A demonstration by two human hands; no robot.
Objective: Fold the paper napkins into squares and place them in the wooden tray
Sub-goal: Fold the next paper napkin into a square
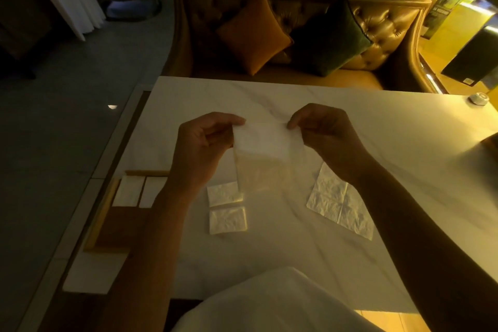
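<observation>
I hold a thin white paper napkin [265, 151] up above the table, hanging down from its top edge. My left hand [204, 145] pinches its top left corner and my right hand [323, 135] pinches its top right corner. Two folded square napkins [227, 209] lie one behind the other on the white table, just below the hanging one. An unfolded napkin [336, 203] lies flat to the right, partly under my right forearm. The wooden tray [107, 226] sits at the table's left edge with two folded napkins [138, 191] in its far end.
The white marble table [377, 121] stretches ahead. A small round dish [479, 98] stands at its far right corner. Behind the table is a tufted sofa with an orange cushion [254, 32] and a dark green cushion [331, 35]. Grey floor lies to the left.
</observation>
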